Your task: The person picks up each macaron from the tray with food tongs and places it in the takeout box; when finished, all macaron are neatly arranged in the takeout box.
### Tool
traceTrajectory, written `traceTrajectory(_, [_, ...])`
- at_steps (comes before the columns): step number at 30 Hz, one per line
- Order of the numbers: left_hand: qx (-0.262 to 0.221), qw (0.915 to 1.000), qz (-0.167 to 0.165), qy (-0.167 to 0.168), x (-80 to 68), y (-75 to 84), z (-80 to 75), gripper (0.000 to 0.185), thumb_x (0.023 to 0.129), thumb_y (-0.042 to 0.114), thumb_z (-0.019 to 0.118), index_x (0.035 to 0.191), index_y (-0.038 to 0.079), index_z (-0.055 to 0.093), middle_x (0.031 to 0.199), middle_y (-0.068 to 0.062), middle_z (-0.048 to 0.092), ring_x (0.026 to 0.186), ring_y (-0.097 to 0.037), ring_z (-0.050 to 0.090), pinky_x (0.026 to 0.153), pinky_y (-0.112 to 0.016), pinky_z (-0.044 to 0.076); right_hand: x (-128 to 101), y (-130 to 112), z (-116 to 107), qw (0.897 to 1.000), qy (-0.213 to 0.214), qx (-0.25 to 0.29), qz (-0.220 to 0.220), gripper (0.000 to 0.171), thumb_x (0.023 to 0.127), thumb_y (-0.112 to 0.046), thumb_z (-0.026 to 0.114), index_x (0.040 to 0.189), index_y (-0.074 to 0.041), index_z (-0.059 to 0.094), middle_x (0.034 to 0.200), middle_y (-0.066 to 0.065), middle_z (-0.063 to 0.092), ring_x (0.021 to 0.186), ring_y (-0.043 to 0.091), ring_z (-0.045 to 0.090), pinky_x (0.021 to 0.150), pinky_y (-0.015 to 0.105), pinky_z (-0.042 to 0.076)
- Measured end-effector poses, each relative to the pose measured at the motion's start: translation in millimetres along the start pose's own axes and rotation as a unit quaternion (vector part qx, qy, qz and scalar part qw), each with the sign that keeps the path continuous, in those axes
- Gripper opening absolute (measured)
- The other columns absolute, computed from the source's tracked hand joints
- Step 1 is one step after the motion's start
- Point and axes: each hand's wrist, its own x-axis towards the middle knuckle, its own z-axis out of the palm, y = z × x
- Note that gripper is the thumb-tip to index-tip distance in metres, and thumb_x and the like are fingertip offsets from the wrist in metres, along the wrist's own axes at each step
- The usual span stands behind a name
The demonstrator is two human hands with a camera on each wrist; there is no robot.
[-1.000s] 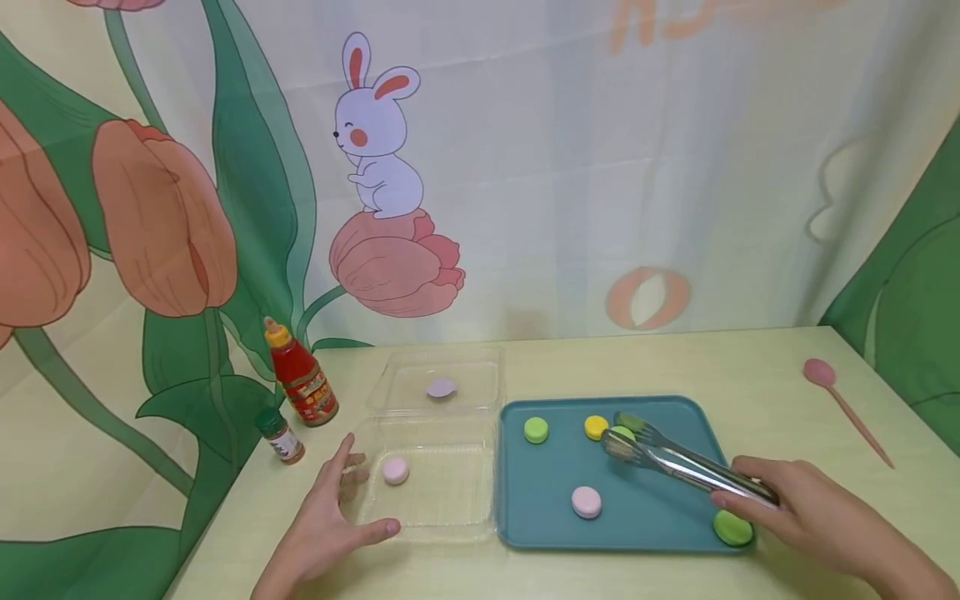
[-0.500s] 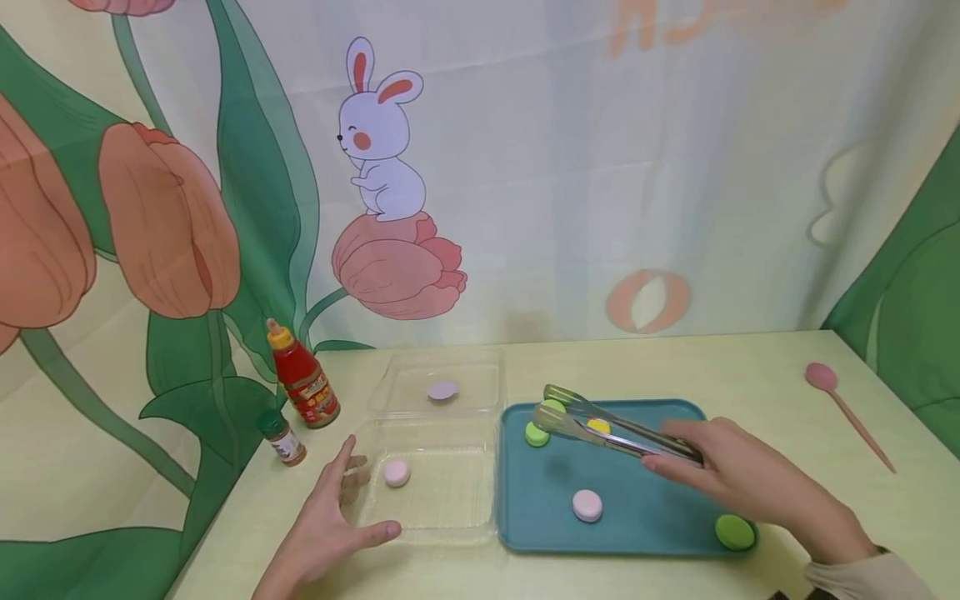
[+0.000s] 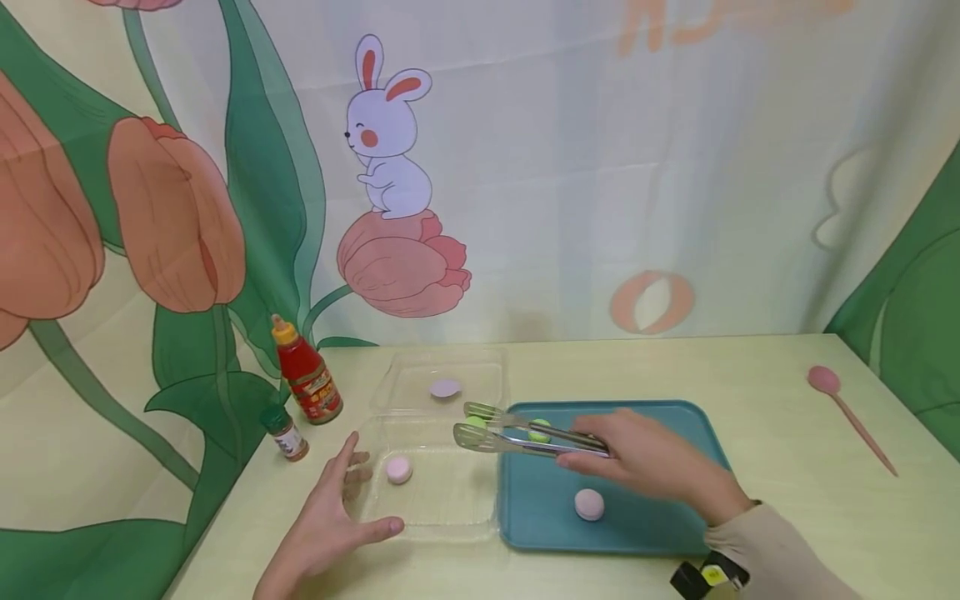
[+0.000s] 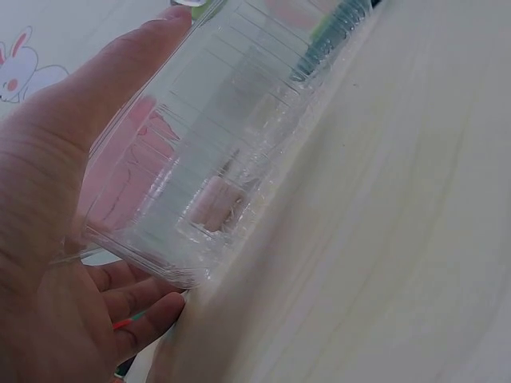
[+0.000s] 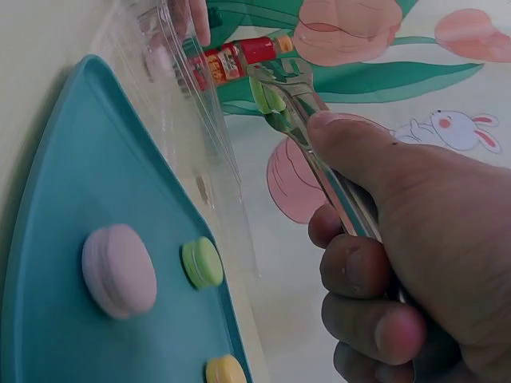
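Observation:
My right hand point(image 3: 645, 458) grips metal tongs point(image 3: 517, 442), whose tips pinch a green macaron point(image 3: 476, 422). They hang above the back right part of a clear plastic box point(image 3: 450, 492), apart from its floor. A pink macaron point(image 3: 399, 469) lies inside the box at the left. Around the box's near left corner, my left hand point(image 3: 330, 517) has thumb and fingers spread, the thumb along the rim in the left wrist view. On the blue tray point(image 3: 540, 533) lie a second green macaron point(image 3: 538, 431), another pink macaron point(image 3: 589, 504) and a yellow macaron point(image 5: 226, 369), hidden in the head view.
The box's lid point(image 3: 480, 383), bearing a lilac oval, lies folded back behind it. Left of the box stand a red sauce bottle point(image 3: 311, 379) and a small green-capped jar point(image 3: 285, 433). A pink spoon point(image 3: 847, 412) lies far right. A printed curtain point(image 3: 540, 167) hangs behind.
My right hand has carried the tongs and green macaron up and left, from over the tray to over the box. The left hand stays put. My right arm now covers the tray's right side.

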Motion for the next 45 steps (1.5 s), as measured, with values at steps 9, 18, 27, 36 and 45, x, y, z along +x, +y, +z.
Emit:
traceTrajectory(9, [0.004,0.9999,-0.009,-0.002,3.9,4.2,1.6,0.137,0.067,0.059,0.093,0.167,0.025,0.006,0.160,-0.007,0.038,0.143,-0.033,0.048,0.114,-0.066,0.037,27.9,-11.1,16.1,0.999,-0.033,0.008,-0.014,0.036,0.102,-0.061,0.054,0.088,-0.029,0.061,0.071,-0.013,0.053,0.059,0.001,0.045,0.055,0.022,0.040])
traceTrajectory(18, [0.011,0.9999,-0.011,-0.002,5.2,2.8,1.3,0.137,0.067,0.061,0.092,0.167,0.026,0.006,0.160,-0.007,0.039,0.143,-0.033,0.048,0.114,-0.066,0.036,47.5,-25.9,26.2,0.999,-0.048,-0.013,-0.013,0.045,0.101,-0.060,0.057,0.078,-0.022,0.057,0.064,-0.009,0.038,0.054,0.004,0.037,0.054,0.024,0.034])
traceTrajectory(27, [-0.001,1.0000,-0.004,-0.002,3.6,0.7,1.4,0.137,0.066,0.058,0.094,0.167,0.025,0.007,0.159,-0.007,0.039,0.142,-0.033,0.048,0.116,-0.065,0.035,59.5,-33.9,34.8,0.997,-0.056,-0.051,-0.001,0.034,0.099,-0.052,0.067,0.084,-0.021,0.066,0.063,-0.010,0.046,0.053,0.005,0.041,0.050,0.025,0.034])
traceTrajectory(36, [0.005,0.9999,-0.011,-0.002,3.4,0.1,0.2,0.138,0.066,0.060,0.093,0.167,0.026,0.006,0.159,-0.007,0.039,0.143,-0.033,0.048,0.115,-0.066,0.036,67.4,-40.9,36.3,0.995,-0.072,-0.067,0.018,0.032,0.096,-0.053,0.069,0.084,-0.023,0.068,0.063,-0.009,0.050,0.052,0.006,0.044,0.048,0.027,0.036])
traceTrajectory(45, [-0.005,1.0000,-0.006,-0.006,2.7,-2.7,-1.1,0.136,0.068,0.058,0.093,0.167,0.026,0.006,0.159,-0.007,0.039,0.143,-0.033,0.048,0.116,-0.064,0.036,72.7,-49.6,33.0,0.991,-0.096,-0.074,0.053,0.032,0.094,-0.054,0.072,0.081,-0.025,0.067,0.060,-0.006,0.046,0.049,0.010,0.036,0.047,0.031,0.028])
